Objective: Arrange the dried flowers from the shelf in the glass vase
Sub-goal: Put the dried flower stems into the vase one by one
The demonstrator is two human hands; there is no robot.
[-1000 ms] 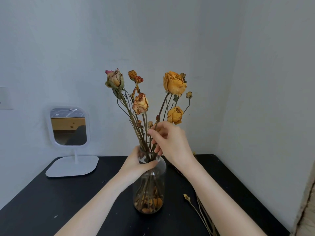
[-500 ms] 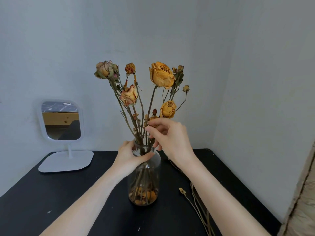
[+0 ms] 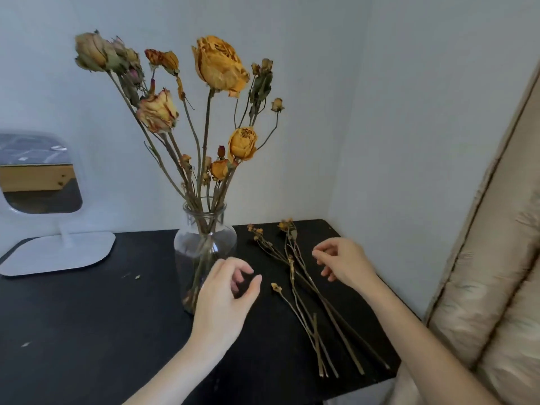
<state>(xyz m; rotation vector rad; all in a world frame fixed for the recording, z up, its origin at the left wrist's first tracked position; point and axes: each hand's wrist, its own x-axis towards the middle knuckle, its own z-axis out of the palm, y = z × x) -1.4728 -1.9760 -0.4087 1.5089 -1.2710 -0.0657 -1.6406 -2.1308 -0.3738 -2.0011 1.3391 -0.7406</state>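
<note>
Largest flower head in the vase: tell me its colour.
Faded golden orange. The largest flower head shows best in the head view, high above the glass vase.

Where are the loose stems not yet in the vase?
Head view: the loose stems lie on the black table, right of the glass vase, between the left hand and right hand.

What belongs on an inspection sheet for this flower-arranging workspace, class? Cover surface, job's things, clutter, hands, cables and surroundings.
Surface: black tabletop, with small crumbs.
Job's things: glass vase stands upright, holding dried roses; loose stems lie flat to its right.
Clutter: white stand mirror at back left.
Hands: left hand by the vase, right hand over the loose stems; both empty, fingers loosely curled.
Cables: nothing seen.
Surroundings: pale walls; beige padded edge at right.
</note>
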